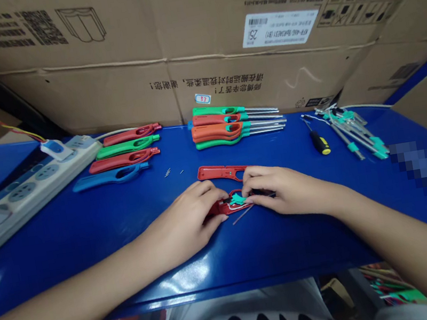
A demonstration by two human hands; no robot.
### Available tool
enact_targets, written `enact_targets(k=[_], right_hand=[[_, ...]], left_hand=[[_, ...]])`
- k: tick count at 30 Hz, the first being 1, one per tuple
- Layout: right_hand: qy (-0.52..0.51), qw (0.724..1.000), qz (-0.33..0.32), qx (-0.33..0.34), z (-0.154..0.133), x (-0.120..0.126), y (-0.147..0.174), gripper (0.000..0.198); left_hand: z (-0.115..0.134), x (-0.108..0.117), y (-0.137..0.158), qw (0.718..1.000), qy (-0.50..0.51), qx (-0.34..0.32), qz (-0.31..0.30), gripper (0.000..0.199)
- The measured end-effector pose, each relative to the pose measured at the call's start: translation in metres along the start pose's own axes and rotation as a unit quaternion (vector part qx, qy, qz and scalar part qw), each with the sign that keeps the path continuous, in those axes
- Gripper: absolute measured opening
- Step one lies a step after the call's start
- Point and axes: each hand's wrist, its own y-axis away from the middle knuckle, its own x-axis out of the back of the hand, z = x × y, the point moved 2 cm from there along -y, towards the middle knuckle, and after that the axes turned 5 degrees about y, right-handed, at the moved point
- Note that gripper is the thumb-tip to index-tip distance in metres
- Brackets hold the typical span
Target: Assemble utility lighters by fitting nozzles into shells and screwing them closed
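My left hand (192, 215) is closed around the handle end of an opened red lighter housing (226, 210), low over the blue table. A green trigger piece (237, 198) and a white wire (235, 208) lie inside that housing. With its fingertips pinched together at the green piece, my right hand (278, 187) hides part of the housing's front end. A thin dark rod (242, 216) sticks out below the right fingers; I cannot tell what it belongs to. Just beyond both hands lies the other red housing half (219, 171), its inner side facing up.
Red, green and blue handle housings (128, 159) lie at the back left, near a white power strip (27, 187). Assembled long lighters (219, 131) are stacked at the back middle. Small screws (167, 172), a screwdriver (319, 140) and metal tubes with green parts (348, 128) lie around.
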Motion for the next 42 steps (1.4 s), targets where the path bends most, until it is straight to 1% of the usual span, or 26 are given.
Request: enact_targets(k=[3, 10, 15, 18, 22, 25, 28, 30, 32, 34, 35, 36, 37, 39, 42], right_hand=[[0.029, 1.0, 0.002, 0.012, -0.002, 0.001, 0.0, 0.013], [0.099, 0.993, 0.018, 0.063, -0.006, -0.001, 0.0, 0.023], [0.173, 0.981, 0.005, 0.083, -0.01, -0.002, 0.002, 0.025], [0.23, 0.968, -0.002, 0.102, -0.015, -0.003, 0.002, 0.026], [0.282, 0.95, -0.002, 0.131, -0.022, -0.003, 0.001, 0.029], [0.271, 0.954, 0.032, 0.121, -0.02, 0.002, 0.002, 0.031], [0.265, 0.958, 0.093, 0.054, -0.009, 0.014, 0.004, 0.03], [0.264, 0.954, 0.139, -0.015, 0.006, 0.026, 0.006, 0.029], [0.249, 0.944, 0.19, -0.1, 0.026, 0.039, 0.01, 0.029], [0.22, 0.915, 0.266, -0.211, 0.051, 0.053, 0.016, 0.027], [0.197, 0.891, 0.306, -0.27, 0.065, 0.06, 0.021, 0.027], [0.178, 0.869, 0.329, -0.324, 0.078, 0.067, 0.026, 0.026], [0.168, 0.85, 0.337, -0.369, 0.091, 0.073, 0.033, 0.025], [0.185, 0.809, 0.333, -0.447, 0.113, 0.084, 0.047, 0.029], [0.227, 0.745, 0.273, -0.564, 0.138, 0.098, 0.072, 0.035]], left_hand=[[0.0, 0.0, 0.0, 1.0, 0.01, -0.002, -0.002, 0.021], [-0.001, 0.0, -0.001, 1.0, 0.012, -0.006, -0.006, 0.018], [0.0, -0.001, 0.0, 1.0, 0.001, -0.012, -0.002, 0.02], [0.001, -0.001, 0.001, 1.0, -0.002, -0.01, -0.002, 0.021], [0.002, 0.0, 0.002, 1.0, -0.01, -0.009, -0.002, 0.03], [0.001, -0.002, 0.003, 0.999, -0.028, -0.021, -0.013, 0.038], [0.001, -0.003, 0.004, 0.998, -0.047, -0.043, -0.021, 0.044], [0.001, -0.003, 0.005, 0.996, -0.063, -0.058, -0.019, 0.046], [0.001, -0.002, 0.005, 0.994, -0.094, -0.063, -0.01, 0.045], [0.001, -0.001, 0.005, 0.989, -0.134, -0.062, 0.0, 0.044], [0.001, 0.0, 0.005, 0.987, -0.151, -0.06, 0.002, 0.044], [0.001, 0.0, 0.005, 0.985, -0.162, -0.059, 0.002, 0.045], [0.001, -0.001, 0.005, 0.984, -0.169, -0.06, -0.001, 0.045], [0.0, -0.001, 0.006, 0.982, -0.176, -0.062, -0.005, 0.046], [0.0, -0.003, 0.008, 0.98, -0.185, -0.068, -0.009, 0.046]])
